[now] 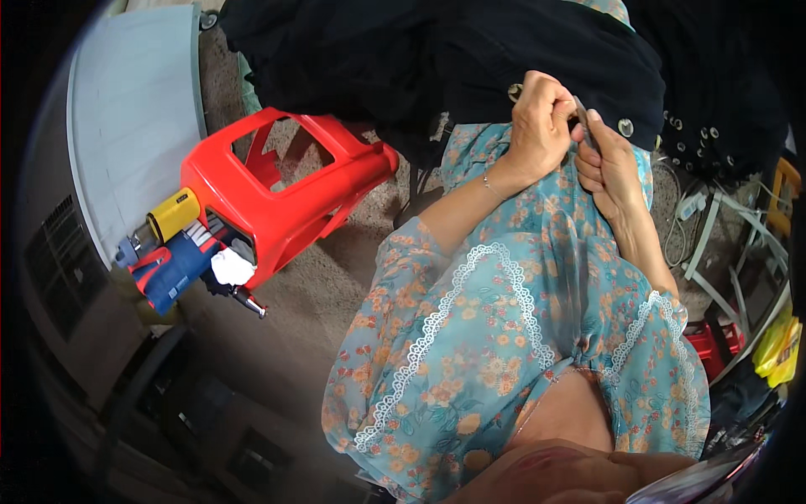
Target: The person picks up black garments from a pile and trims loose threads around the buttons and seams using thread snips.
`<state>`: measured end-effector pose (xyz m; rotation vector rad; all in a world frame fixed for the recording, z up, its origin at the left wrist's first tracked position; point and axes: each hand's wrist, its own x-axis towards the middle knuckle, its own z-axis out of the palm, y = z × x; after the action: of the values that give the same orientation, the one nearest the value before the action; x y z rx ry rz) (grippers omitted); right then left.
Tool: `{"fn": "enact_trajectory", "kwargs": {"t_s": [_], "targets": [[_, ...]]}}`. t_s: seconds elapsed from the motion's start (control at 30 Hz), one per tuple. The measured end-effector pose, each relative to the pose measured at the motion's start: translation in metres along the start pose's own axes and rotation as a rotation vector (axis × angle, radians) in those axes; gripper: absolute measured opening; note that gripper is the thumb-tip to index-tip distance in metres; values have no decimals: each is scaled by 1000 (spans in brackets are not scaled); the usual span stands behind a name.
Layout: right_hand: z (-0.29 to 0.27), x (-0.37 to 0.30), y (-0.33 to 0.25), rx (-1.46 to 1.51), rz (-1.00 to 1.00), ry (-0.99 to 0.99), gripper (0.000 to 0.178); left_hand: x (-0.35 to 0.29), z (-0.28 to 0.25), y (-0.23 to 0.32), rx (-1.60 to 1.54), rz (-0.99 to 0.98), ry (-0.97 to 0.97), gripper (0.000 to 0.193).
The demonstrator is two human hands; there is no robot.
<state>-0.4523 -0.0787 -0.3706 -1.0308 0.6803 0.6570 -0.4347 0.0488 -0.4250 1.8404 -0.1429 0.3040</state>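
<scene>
A black garment (478, 63) with round metallic buttons or eyelets lies spread over my lap. Over its near edge my left hand (541, 122) is closed, its thumb and forefinger pinched; what sits between them is hidden. Beside it my right hand (606, 164) is wrapped round a thin grey metal tool (584, 122), its thumb along the side. The tool's tip points up toward the left fingertips, very close to them; its exact kind cannot be made out. One metallic button (625, 128) shows on the cloth just right of my right hand.
To the left stands a red plastic stool (252, 189). At its near end are a yellow cylinder (174, 214), a blue holder (176, 267) and a crumpled white piece (232, 267). A pale panel (134, 109) stands far left. More black cloth with metallic dots (701, 101) lies at right, near a pale metal frame (703, 231).
</scene>
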Motion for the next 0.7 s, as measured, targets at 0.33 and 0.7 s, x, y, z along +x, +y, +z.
{"fn": "enact_trajectory", "kwargs": {"t_s": [0.33, 0.7], "targets": [[-34, -6, -44, 51, -534, 224, 37, 10, -57, -21, 205, -144, 265, 20], [-101, -3, -8, 306, -591, 509, 31, 28, 17, 22, 140, 265, -347, 22]]}}
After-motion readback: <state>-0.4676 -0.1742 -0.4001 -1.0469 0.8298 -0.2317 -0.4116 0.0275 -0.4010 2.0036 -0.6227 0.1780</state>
